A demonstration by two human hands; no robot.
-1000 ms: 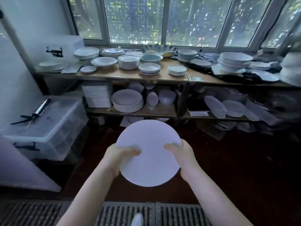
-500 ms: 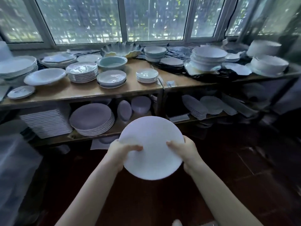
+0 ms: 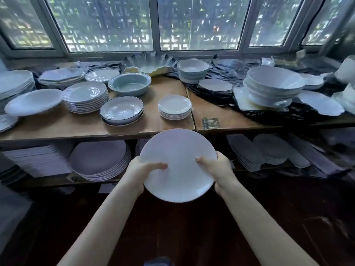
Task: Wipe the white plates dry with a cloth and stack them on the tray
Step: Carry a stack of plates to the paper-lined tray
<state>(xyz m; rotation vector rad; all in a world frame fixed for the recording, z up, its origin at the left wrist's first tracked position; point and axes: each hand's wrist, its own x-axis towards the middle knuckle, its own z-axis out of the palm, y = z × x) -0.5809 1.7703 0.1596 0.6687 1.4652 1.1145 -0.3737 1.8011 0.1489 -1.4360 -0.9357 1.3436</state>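
My left hand (image 3: 137, 172) grips the white plate (image 3: 178, 169) at its 9 o'clock edge, with the thumb pressed flat on the top face and pointing toward the centre. The plate is round, plain and glossy, white with a faint lilac cast, and I see no pattern on it. I hold it in the air, its face tilted up toward me, in front of the wooden tabletop (image 3: 86, 125). Its 12 o'clock rim covers part of the tabletop's front edge. My right hand (image 3: 221, 169) pinches the 3 o'clock edge the same way, thumb on top.

The other fingers of both hands go under the rim and are mostly hidden, as is the plate's underside. I cannot tell whether the surface is wet. At 9 o'clock from the plate, 1 stack of round plates (image 3: 99, 160) sits on the lower shelf, just beside my left hand. At 3 o'clock the lower-shelf dishes (image 3: 272, 150) are dark and smeared, their shapes hard to make out. Both forearms are cut off by the bottom edge.
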